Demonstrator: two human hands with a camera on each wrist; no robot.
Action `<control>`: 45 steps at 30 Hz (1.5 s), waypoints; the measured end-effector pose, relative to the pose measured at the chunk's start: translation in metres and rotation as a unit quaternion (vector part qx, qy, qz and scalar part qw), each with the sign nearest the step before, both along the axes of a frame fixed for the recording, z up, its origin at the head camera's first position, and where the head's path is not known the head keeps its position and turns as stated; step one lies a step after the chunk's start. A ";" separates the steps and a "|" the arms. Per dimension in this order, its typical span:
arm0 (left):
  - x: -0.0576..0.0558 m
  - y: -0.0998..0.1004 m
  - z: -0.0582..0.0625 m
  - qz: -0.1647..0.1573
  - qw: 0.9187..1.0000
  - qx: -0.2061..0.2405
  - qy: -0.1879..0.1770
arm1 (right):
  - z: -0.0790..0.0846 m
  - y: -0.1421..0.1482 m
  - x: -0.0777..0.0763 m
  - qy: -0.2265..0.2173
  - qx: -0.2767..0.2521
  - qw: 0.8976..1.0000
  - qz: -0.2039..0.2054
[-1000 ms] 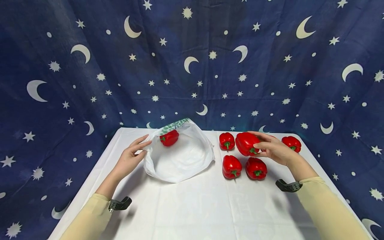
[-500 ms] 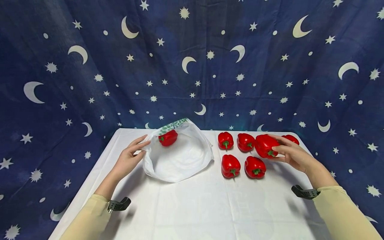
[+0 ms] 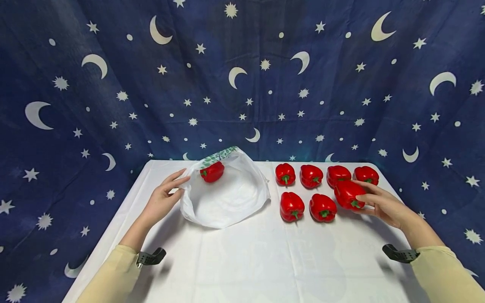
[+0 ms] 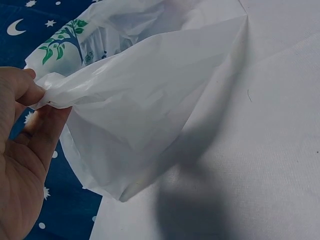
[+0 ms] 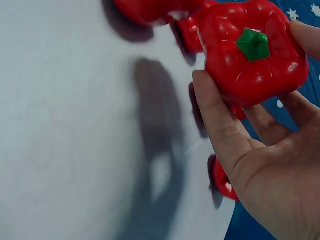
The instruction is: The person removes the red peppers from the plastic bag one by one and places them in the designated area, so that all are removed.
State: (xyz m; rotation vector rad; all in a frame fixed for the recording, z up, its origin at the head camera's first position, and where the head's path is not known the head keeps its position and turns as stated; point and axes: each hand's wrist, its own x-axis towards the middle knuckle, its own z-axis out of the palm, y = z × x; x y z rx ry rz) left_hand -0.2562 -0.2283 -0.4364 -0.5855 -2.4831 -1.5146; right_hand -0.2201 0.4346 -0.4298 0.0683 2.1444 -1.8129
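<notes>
A white plastic bag (image 3: 227, 208) with a green leaf print lies with its mouth facing me, left of the table's middle. My left hand (image 3: 163, 201) pinches the left edge of its rim between thumb and fingers, which the left wrist view shows close up. One red bell pepper (image 3: 213, 172) shows inside the bag. At the right, my right hand (image 3: 384, 206) grips another red bell pepper (image 5: 252, 52) by its sides, its green stem toward me. That pepper hangs just above the table, right of the front pair of peppers.
Several red bell peppers stand on the white table (image 3: 242, 269): a back row including one pepper (image 3: 311, 176), and a front pair including another pepper (image 3: 291, 206). A dark blue curtain (image 3: 242, 105) with moons and stars hangs behind the table.
My right hand has carried its bell pepper rightward and then toward me, uncovering peppers in the back row. The left hand still holds the bag's edge in the same place.
</notes>
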 end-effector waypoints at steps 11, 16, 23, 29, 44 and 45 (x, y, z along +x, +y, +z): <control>-0.004 0.000 -0.002 -0.003 1.000 0.014 -0.009 | -0.008 0.007 0.007 -0.019 0.044 0.999 -0.008; 0.002 0.003 0.005 0.000 1.000 0.014 -0.014 | -0.012 0.007 0.006 -0.018 0.056 0.998 -0.006; 0.017 0.013 0.027 0.001 1.000 0.003 -0.023 | -0.015 0.008 0.007 -0.026 0.066 0.997 -0.008; 0.010 0.008 0.016 0.001 1.000 0.002 -0.025 | -0.018 0.007 0.008 -0.030 0.070 0.997 -0.005; -0.003 0.003 -0.003 -0.004 1.000 0.005 -0.009 | -0.029 0.007 0.014 -0.038 0.085 0.996 -0.009; -0.003 0.003 -0.003 -0.004 1.000 0.006 -0.008 | -0.029 0.008 0.014 -0.038 0.086 0.996 -0.009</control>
